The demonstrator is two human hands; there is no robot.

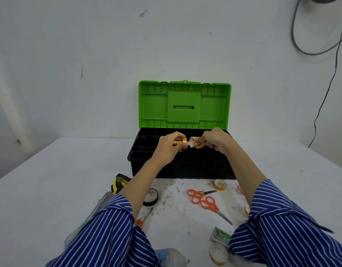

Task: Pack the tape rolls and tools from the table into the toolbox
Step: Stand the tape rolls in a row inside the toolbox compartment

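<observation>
Left grip [169, 146] and right grip [214, 140] apparently both curled, raised together.

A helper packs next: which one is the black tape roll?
Start at the open green-lidded black toolbox. On the white table before its left corner lies the black tape roll, flat beside the left forearm. It is the only dark roll; the others are yellowish.

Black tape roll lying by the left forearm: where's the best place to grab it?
The black tape roll lies flat on the table, hole up. Come from above: thumb in the hole, fingers on the outer rim of its right side, since the left forearm covers its left edge.
</observation>
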